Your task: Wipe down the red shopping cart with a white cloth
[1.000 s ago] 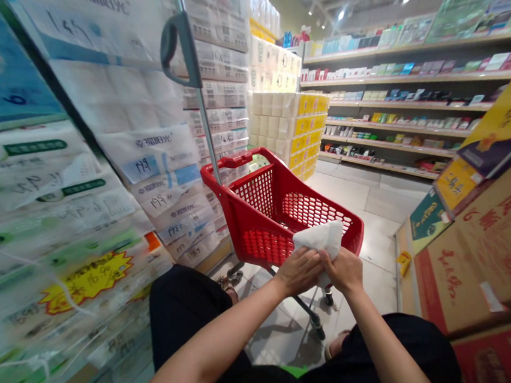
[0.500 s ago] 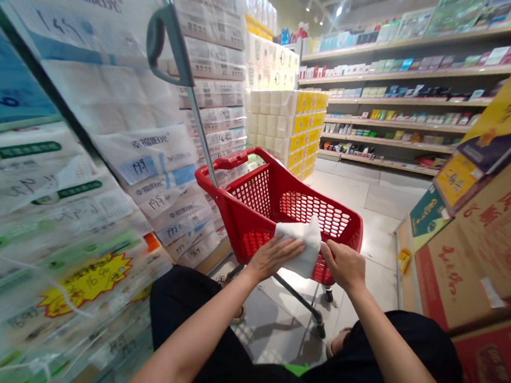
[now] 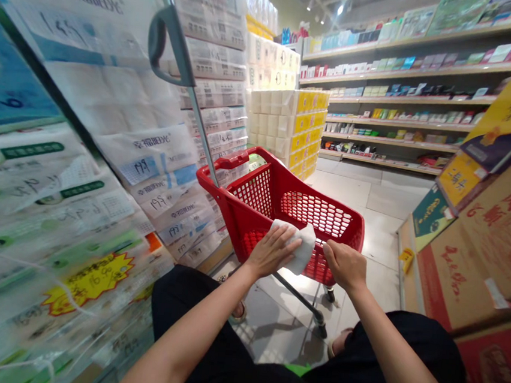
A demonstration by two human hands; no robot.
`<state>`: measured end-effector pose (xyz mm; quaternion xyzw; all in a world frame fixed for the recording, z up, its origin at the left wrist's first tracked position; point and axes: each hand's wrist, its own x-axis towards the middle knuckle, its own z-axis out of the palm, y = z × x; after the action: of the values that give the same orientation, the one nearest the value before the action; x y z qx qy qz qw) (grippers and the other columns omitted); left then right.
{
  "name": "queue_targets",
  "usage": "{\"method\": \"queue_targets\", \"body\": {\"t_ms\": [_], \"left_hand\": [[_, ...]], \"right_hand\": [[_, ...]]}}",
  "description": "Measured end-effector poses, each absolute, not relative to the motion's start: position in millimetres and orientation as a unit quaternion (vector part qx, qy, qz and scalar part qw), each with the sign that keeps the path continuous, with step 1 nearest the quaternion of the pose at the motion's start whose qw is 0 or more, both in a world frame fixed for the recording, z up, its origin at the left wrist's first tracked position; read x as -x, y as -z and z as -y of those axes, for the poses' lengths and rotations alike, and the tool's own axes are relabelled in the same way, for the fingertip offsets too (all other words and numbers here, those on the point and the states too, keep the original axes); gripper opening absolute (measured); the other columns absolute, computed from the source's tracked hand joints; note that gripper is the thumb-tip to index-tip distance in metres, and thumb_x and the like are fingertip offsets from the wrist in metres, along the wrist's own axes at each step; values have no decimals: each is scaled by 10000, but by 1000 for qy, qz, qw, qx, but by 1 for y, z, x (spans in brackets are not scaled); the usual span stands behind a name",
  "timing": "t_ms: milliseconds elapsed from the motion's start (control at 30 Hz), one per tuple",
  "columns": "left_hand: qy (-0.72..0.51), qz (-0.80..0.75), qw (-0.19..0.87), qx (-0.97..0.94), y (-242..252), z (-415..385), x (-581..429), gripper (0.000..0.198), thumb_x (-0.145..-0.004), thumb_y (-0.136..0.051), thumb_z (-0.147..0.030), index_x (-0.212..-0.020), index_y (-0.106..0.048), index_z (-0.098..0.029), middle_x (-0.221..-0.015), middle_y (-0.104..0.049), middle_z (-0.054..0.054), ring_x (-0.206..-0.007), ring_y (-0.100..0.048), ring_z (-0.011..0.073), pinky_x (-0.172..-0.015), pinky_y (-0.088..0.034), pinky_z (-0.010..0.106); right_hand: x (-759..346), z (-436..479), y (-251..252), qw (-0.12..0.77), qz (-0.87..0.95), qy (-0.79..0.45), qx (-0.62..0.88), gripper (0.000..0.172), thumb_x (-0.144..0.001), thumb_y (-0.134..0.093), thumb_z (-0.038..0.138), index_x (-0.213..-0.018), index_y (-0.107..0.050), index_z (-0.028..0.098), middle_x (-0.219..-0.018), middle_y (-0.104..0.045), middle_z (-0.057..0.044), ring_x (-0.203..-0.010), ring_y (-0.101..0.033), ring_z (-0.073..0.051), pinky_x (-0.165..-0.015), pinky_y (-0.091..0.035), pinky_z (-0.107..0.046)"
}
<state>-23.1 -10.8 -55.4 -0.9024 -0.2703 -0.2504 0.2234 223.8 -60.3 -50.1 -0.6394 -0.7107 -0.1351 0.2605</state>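
Observation:
A red plastic shopping cart [image 3: 244, 210] with perforated walls stands before my knees on dark legs with casters. My left hand [image 3: 272, 250] is spread over a white cloth [image 3: 305, 247], holding it against the cart's near side, just below the rim. The cloth is bunched under the fingers and partly hidden by them. To its right, my right hand [image 3: 345, 265] is closed at the near rim of the cart, apart from the cloth; its fingertips are hidden behind the rim. A grey handle [image 3: 174, 48] on a metal pole rises from the cart's left end.
Wrapped tissue packs [image 3: 160, 152] are stacked close on the left, with a yellow price sign [image 3: 88, 284] on them. Cardboard boxes [image 3: 460, 265] line the right side. Shelves [image 3: 395, 93] of small goods stand at the back, beyond the tiled floor [image 3: 350, 191].
The cloth has drawn left, away from my right hand, and is more bunched under my left hand. My right hand stays at the rim.

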Motion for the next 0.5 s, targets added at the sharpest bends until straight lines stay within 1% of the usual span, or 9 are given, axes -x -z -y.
{"method": "queue_targets", "body": {"t_ms": [67,133,167,233,267,333,400,433,500], "left_hand": [[247,280,211,904,45,10,12,479,-961,-411,-401,-1403,-380,-219,-1385,-466,96,-1318,-386,260,-1129,-254,476],[234,294,198,905,34,7,-3,443,-969,-376,-438,-1340,-438,-204,-1213,-570,98,-1160,-505,247,-1057,-317,458],[226,302,191,906,30,6,-11,420,-972,-355,-461,-1272,-490,-200,-1119,-601,94,-1068,-544,239,-1000,-354,444],[214,315,178,907,24,4,-27,426,-972,-311,-508,-1089,-567,-188,-971,-622,87,-924,-574,231,-878,-397,419],[210,321,172,907,23,3,-34,444,-972,-294,-521,-1011,-578,-182,-928,-623,86,-882,-578,231,-831,-402,409],[204,329,160,908,22,4,-48,460,-974,-276,-524,-929,-573,-175,-885,-627,88,-841,-586,233,-772,-401,394],[199,336,145,909,23,7,-59,436,-979,-286,-502,-943,-565,-168,-870,-635,89,-827,-597,232,-747,-403,380],[196,337,135,911,22,10,-63,406,-981,-299,-479,-983,-559,-167,-869,-639,84,-823,-603,229,-743,-406,372],[193,327,107,919,18,16,-68,331,-983,-334,-418,-1118,-517,-177,-908,-650,66,-823,-615,214,-740,-418,350]], "right_hand": [[-223,61,50,260,714,131,637,438,-977,-305,475,-708,-512,200,-682,-619,-3,-645,-533,-130,-544,-180,-267],[-223,63,49,262,714,125,637,432,-975,-307,477,-712,-511,201,-684,-619,-5,-654,-544,-136,-546,-191,-264],[-223,64,48,266,712,118,638,426,-974,-307,478,-724,-517,203,-685,-618,-5,-655,-548,-138,-545,-198,-262],[-222,65,47,290,699,98,646,394,-972,-308,478,-802,-544,212,-714,-629,3,-648,-556,-137,-543,-220,-254],[-222,66,46,310,688,86,650,371,-971,-311,480,-870,-554,217,-753,-643,7,-649,-562,-135,-545,-236,-248],[-222,65,45,351,666,71,654,347,-964,-326,490,-1015,-544,225,-876,-670,6,-672,-581,-133,-559,-270,-238],[-223,64,46,374,656,70,652,361,-955,-340,503,-1098,-525,228,-992,-673,-9,-727,-603,-143,-573,-293,-235],[-223,63,46,372,658,73,650,372,-949,-347,512,-1109,-528,228,-1007,-673,-15,-748,-610,-151,-573,-293,-236],[-225,62,48,348,666,85,654,395,-939,-355,528,-1098,-548,222,-927,-682,-23,-731,-611,-167,-559,-274,-243]]}}
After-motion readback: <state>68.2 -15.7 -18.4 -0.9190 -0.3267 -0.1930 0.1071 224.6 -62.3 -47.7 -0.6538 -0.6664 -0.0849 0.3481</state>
